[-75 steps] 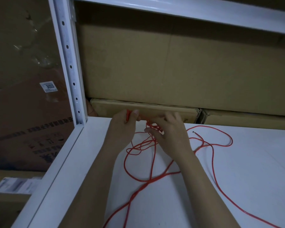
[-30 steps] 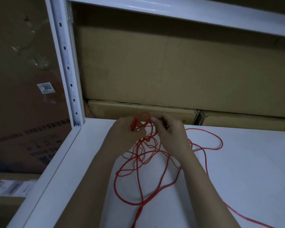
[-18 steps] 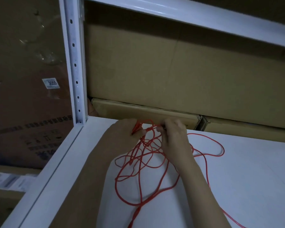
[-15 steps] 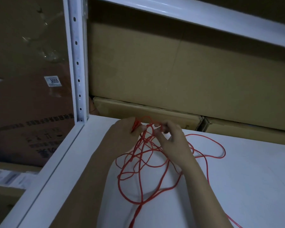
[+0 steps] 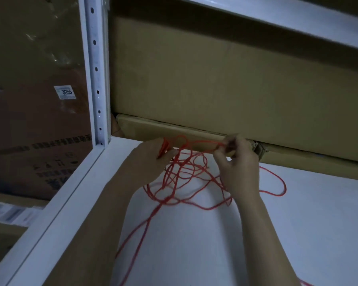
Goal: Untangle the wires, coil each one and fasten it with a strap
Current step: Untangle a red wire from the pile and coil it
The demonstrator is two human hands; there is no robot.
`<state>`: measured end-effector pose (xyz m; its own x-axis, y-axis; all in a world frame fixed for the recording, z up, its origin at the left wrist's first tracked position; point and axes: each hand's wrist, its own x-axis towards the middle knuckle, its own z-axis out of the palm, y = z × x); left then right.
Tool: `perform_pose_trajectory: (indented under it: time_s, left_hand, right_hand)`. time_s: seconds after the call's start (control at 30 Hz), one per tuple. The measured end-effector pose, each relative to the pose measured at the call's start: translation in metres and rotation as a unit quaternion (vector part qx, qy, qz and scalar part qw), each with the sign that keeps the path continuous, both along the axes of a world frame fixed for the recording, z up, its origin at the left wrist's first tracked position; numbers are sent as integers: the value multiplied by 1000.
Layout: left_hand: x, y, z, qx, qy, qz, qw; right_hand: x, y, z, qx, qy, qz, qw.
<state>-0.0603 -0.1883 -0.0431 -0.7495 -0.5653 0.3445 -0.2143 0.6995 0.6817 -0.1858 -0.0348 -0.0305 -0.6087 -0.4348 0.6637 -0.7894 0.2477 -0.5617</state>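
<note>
From the head view, the left hand [image 5: 151,159] grips gathered loops of thin red wire [image 5: 182,178]; the right hand [image 5: 238,162] pinches one strand, pulled taut between both hands. The tangle hangs onto the white shelf [image 5: 298,223]. Best to feed that strand slowly through, avoiding tightening knots.

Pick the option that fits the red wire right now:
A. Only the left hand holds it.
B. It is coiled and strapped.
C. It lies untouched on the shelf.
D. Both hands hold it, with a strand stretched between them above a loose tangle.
D: the left hand holds a bunch of the red wire, the right hand pinches a strand, and a tangle hangs over the white shelf.
</note>
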Motion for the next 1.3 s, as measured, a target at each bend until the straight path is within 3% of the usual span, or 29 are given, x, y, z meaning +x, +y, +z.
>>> perform_pose_trajectory:
  time_s: [0.07, 0.1, 0.2, 0.27, 0.33, 0.43, 0.53, 0.7, 0.87, 0.9, 0.97, 1.03, 1.07, 1.13, 1.23, 1.3]
  left_hand:
    - [0, 2, 2, 2, 6, -13, 1000]
    - [-1, 4, 2, 0, 10, -17, 1000]
    - [-5, 9, 0, 5, 25, -22, 999]
    - [-6, 10, -2, 34, 51, -17, 998]
    - [-7, 11, -1, 58, 86, -10, 995]
    - [-7, 13, 0, 62, 121, -14, 991]
    - [-4, 6, -5, -3, 85, 9, 996]
    - [0, -7, -10, -92, 38, 50, 994]
    - [6, -21, -22, -133, 87, 61, 985]
    - [6, -22, -24, -142, 89, 68, 983]
    - [5, -22, -26, -146, 93, 79, 982]
    - [4, -20, -23, -134, 103, 88, 982]
    - [5, -20, -21, -130, 102, 95, 982]
    - [7, -21, -20, -123, 86, 106, 983]
    - [4, -19, -23, -103, 55, 97, 988]
    - [-1, -14, -24, -87, 35, 88, 992]
  right_hand:
    - [-3, 3, -3, 22, 79, -48, 995]
    - [-1, 1, -4, 10, 67, -49, 997]
    - [9, -8, 0, -103, -163, 57, 980]
    - [12, -12, 2, -171, -354, 160, 905]
    - [11, -14, -3, -187, -466, 214, 838]
    - [18, -21, -12, -78, -399, 210, 889]
    - [18, -22, -7, -145, -347, 147, 915]
    - [13, -14, 2, -232, -343, 155, 897]
    - [9, -8, 7, -278, -327, 180, 885]
    - [8, -4, 9, -253, -288, 170, 908]
    - [5, 0, 8, -115, -100, 121, 981]
    - [-3, 2, -2, 44, 111, 24, 993]
    - [-8, 3, -9, 101, 158, -16, 982]
    - [-18, 6, -23, 161, 157, -76, 971]
    - [-23, 14, -31, 165, 126, -173, 963]
    - [-20, 12, -24, 173, 92, -182, 964]
